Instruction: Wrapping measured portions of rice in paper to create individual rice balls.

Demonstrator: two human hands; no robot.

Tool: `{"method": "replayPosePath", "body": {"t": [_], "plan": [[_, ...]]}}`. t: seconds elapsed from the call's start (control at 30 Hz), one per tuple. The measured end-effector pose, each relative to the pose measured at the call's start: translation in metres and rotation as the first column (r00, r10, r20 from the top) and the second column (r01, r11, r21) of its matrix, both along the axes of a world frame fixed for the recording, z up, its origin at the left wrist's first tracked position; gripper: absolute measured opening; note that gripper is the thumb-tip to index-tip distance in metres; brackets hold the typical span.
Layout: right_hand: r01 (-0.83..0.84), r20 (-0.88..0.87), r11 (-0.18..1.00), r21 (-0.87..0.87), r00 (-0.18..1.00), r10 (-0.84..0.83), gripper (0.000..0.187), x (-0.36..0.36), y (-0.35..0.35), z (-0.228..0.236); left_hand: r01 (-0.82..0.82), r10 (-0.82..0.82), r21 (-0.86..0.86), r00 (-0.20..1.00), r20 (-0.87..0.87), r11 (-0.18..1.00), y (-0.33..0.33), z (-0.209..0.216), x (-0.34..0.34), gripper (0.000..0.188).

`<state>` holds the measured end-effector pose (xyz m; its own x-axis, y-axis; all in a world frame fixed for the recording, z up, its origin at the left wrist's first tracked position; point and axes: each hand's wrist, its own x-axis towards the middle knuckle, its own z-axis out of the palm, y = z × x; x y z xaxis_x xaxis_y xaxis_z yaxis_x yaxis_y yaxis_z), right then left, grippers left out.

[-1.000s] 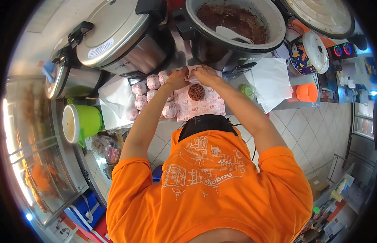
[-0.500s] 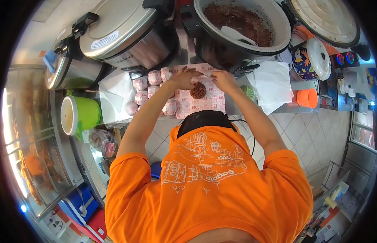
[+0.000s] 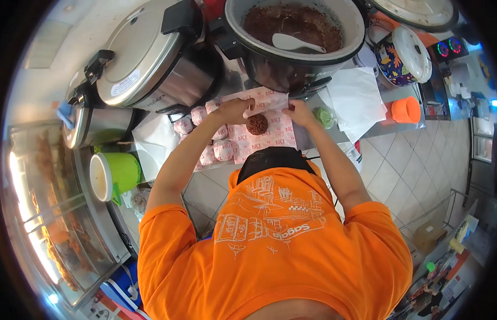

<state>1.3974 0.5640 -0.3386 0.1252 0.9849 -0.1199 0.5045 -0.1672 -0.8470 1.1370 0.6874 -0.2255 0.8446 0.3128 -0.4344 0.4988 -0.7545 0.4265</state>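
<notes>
A ball of dark reddish-brown rice [image 3: 256, 125] rests on a sheet of pink-and-white printed wrapping paper [image 3: 281, 133] at the counter's front edge. My left hand [image 3: 235, 111] and my right hand [image 3: 301, 112] grip the far edge of the sheet, raised behind the ball. The left fingers are curled at that edge, and the right ones pinch its right corner. Several round parcels [image 3: 223, 150] in the same printed paper sit in rows to the left, partly hidden by my left forearm.
Behind the sheet stands an open cooker [image 3: 360, 40] of brown rice with a white paddle [image 3: 297, 42]. A lidded steel cooker [image 3: 174, 80] is to its left. A green bucket [image 3: 123, 173], white sheets [image 3: 355, 101], an orange cup [image 3: 405, 110] and a floral pot [image 3: 398, 61] flank the work area.
The far edge of the paper is lifted and folded toward the rice ball, with both hands drawn nearer. My view has shifted slightly.
</notes>
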Motion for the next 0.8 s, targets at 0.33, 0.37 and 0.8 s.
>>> {"method": "replayPosePath", "body": {"t": [0.33,0.37,0.8], "plan": [[0.08,0.067,0.99,-0.119,0.995,-0.073,0.04,-0.006,-0.006,-0.017,0.002,0.015,0.278,0.998,-0.06,0.961,-0.06,-0.01,-0.026,0.074],[0.074,0.068,0.99,-0.124,0.996,-0.065,0.04,-0.005,-0.009,-0.021,-0.004,0.021,0.272,0.998,-0.06,0.962,-0.066,-0.013,-0.029,0.074],[-0.011,-0.468,0.983,-0.183,0.88,-0.078,0.094,-0.045,-0.09,0.036,-0.403,0.3,0.164,0.847,0.438,0.9,-0.144,-0.027,-0.014,0.062]]}}
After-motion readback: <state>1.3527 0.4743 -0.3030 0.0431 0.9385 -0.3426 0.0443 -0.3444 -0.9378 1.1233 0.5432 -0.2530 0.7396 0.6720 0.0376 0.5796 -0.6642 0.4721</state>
